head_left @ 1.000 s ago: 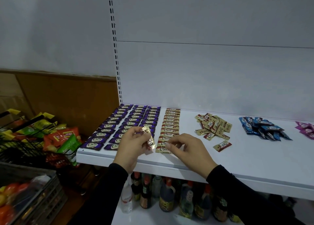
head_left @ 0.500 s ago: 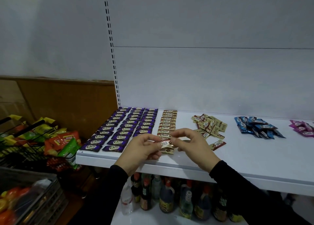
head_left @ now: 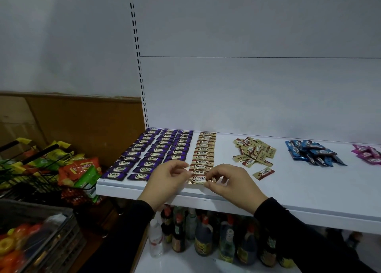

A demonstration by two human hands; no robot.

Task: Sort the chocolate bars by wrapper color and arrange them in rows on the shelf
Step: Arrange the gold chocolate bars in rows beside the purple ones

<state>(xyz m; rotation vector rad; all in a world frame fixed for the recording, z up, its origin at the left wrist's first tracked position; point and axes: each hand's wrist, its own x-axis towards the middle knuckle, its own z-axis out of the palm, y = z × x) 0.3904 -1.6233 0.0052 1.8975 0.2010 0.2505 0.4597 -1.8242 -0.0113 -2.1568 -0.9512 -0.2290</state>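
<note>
Gold bar (head_left: pixel 198 179) sits at the near end of the gold row (head_left: pixel 204 155), close to the front edge of the shelf (head_left: pixel 309 194), and I see it caught between both hands. My left hand (head_left: pixel 167 182) is on its left end, fingers curled, thumb and forefinger closing on the wrapper's edge; my right hand (head_left: pixel 231 183) pinches the right end the same way, fingertips (head_left: pixel 208 183) covering that corner. The bar lies flat or nearly so, in line with the bars behind it; whether it fully touches the shelf I cannot tell. To the left of the gold row stand three purple rows (head_left: pixel 158 155), tidy and running back to the rear panel. To the right, well apart from my right hand, is a loose gold pile (head_left: pixel 254 152), with one stray bar (head_left: pixel 263 173) lying near my right knuckles. Further right are a blue pile (head_left: pixel 313 152) and, at the frame's edge, a pink pile (head_left: pixel 368 154). Bottles (head_left: pixel 202 237) stand on the lower shelf under my wrists.
</note>
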